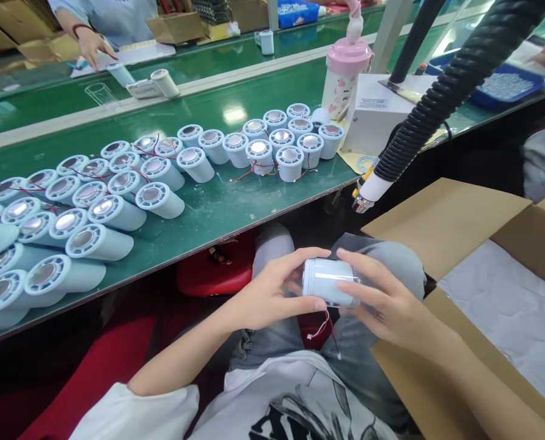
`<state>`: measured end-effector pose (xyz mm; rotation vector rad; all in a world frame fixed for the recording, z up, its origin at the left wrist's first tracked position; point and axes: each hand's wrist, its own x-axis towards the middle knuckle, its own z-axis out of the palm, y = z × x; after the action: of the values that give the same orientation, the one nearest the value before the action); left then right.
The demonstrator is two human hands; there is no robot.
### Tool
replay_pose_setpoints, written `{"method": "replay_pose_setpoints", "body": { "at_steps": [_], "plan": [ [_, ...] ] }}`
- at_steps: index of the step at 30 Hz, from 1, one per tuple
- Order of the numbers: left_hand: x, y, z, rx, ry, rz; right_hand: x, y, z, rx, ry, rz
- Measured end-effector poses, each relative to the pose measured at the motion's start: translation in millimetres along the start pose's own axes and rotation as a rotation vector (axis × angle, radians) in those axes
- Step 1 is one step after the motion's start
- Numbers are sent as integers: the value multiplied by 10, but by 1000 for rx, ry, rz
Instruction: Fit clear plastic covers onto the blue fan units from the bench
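Observation:
A light-blue cylindrical housing (328, 276) lies on its side above my lap, and a clear, shiny sleeve seems to surround it. Thin red and white wires with small connectors (321, 330) dangle from its underside. My left hand (284, 287) grips its left end between thumb and fingers. On the right end, my right hand (377, 293) has its fingers curved around the clear edge. Many similar blue housings (160, 200) stand in rows on the green bench to the left, several with red wires on top.
A black corrugated hose with a white nozzle (376, 186) hangs at right, near my right hand. Below it, an open cardboard box (456, 220) holds white wrapping. A pink-lidded bottle (346, 73) stands beside a white machine base (373, 113). Across the bench, a co-worker's hand (93, 49) reaches down.

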<state>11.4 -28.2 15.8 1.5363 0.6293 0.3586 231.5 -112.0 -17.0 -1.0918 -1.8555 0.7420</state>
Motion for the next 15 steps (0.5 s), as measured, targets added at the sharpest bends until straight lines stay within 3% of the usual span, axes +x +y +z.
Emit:
{"method": "replay_pose_setpoints", "body": {
  "at_steps": [2, 5, 8, 15],
  "plan": [
    [7, 1, -17, -7, -30, -11, 4, -14, -3, 38, -34, 54],
    [8, -5, -35, -49, -57, 44, 13, -51, 6, 451, -55, 359],
    [-8, -35, -45, -147, -87, 26, 19, -66, -5, 710, -77, 501],
    [23, -218, -30, -375, -157, -145, 43, -54, 78, 551, -89, 606]
  ]
}}
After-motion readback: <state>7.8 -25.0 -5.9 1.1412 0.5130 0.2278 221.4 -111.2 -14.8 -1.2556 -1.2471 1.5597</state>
